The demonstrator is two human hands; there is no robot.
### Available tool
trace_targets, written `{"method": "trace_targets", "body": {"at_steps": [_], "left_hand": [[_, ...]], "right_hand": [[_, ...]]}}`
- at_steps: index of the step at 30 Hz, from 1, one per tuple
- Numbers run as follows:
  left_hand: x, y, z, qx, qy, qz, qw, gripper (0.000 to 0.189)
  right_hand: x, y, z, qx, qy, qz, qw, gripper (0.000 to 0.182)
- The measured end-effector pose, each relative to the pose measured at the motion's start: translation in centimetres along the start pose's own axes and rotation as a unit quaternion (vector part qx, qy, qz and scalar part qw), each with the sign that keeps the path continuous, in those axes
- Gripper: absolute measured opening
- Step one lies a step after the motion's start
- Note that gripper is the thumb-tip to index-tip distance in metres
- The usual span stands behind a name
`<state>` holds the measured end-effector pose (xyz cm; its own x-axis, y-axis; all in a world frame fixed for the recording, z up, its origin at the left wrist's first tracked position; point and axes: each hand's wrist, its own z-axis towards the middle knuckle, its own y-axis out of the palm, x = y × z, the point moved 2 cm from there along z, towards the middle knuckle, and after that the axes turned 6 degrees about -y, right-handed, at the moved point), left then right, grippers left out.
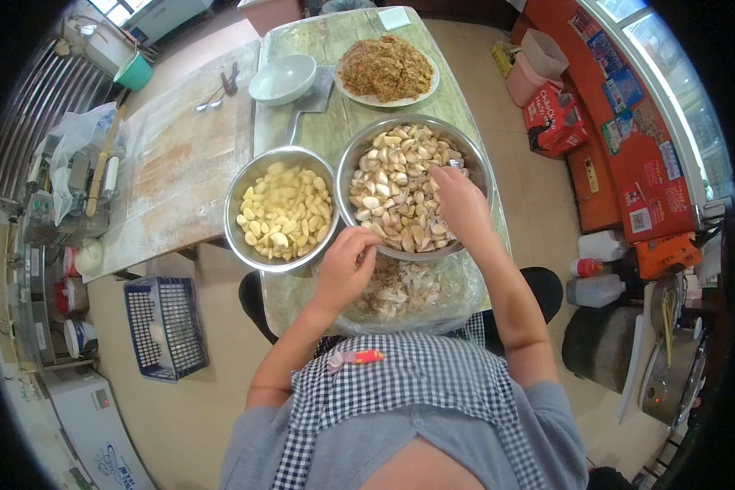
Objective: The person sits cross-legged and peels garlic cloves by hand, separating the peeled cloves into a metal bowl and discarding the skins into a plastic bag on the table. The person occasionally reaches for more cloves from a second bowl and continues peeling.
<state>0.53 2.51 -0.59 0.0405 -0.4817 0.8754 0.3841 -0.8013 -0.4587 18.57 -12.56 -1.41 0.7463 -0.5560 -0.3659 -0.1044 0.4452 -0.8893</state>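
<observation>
My right hand (463, 199) reaches into a large stainless steel bowl (356, 145) of unpeeled garlic cloves (398, 177). Its fingertips touch the cloves; a small shiny object (456, 164) shows beside them, and I cannot tell whether the hand holds it. My left hand (348, 263) hovers at this bowl's near-left rim, thumb and fingers drawn together. Whether anything is pinched there is hidden. To the left, a second steel bowl (230, 223) contains peeled cloves (288, 202), seemingly in liquid. Garlic skins (398, 291) lie in clear plastic (450, 315) against the checked apron (404, 361).
Beyond the bowls are a plate of brown minced food (387, 70), a white bowl (283, 79) and a cleaver (316, 92). A floury board (177, 177) adjoins the table on the left. A blue plastic crate (165, 327) stands on the floor; plastic jugs (597, 290) are at right.
</observation>
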Motion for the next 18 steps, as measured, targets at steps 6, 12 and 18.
{"method": "trace_targets", "body": {"at_steps": [6, 12, 18], "left_hand": [[-0.7, -0.3, -0.8, 0.04, 0.011, -0.008, 0.999, 0.013], [0.6, -0.3, -0.3, 0.047, -0.005, -0.08, 0.996, 0.017], [1.7, 0.9, 2.0, -0.052, 0.007, -0.06, 0.997, 0.016]], "right_hand": [[0.4, 1.1, 0.5, -0.038, -0.004, -0.025, 0.999, 0.01], [-2.7, -1.3, -2.3, 0.033, -0.113, 0.099, 0.988, 0.008], [-6.7, -2.3, -4.2, 0.009, -0.168, 0.12, 0.978, 0.012]]}}
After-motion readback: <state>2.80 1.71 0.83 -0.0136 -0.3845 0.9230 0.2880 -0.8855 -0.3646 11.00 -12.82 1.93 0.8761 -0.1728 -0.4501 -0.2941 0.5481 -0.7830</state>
